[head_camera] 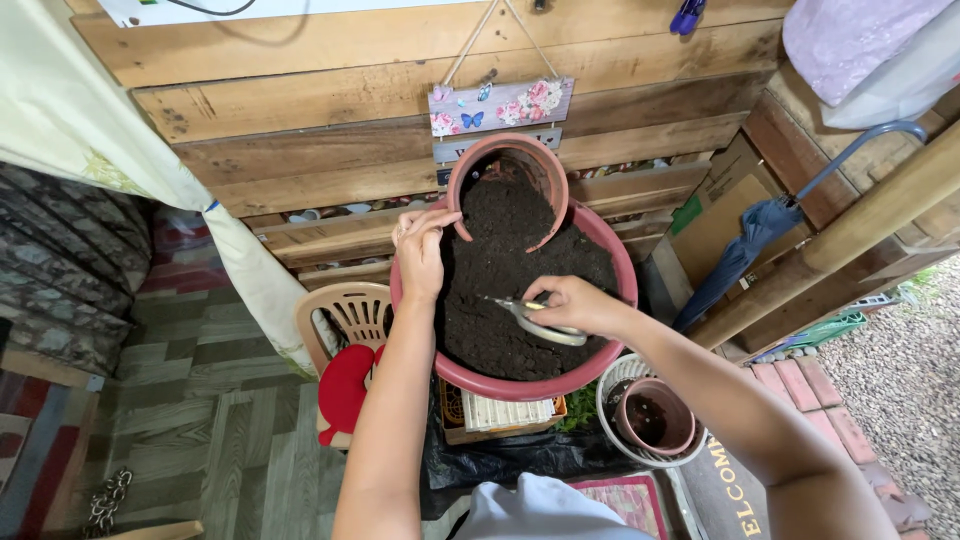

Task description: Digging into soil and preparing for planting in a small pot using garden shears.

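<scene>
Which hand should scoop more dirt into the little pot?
Probably the right hand: it holds the scissors over the soil in the big basin. The left hand is busy tilting the small pot.

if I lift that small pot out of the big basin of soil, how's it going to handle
The small pot is tilted with soil spilling from its mouth into the basin, so lifting it further would probably shed more. Part full, it likely feels heavy for its size. The left hand pinches only the rim, a grip that may slip; it looks stiff, possibly breakable if dropped.
</scene>
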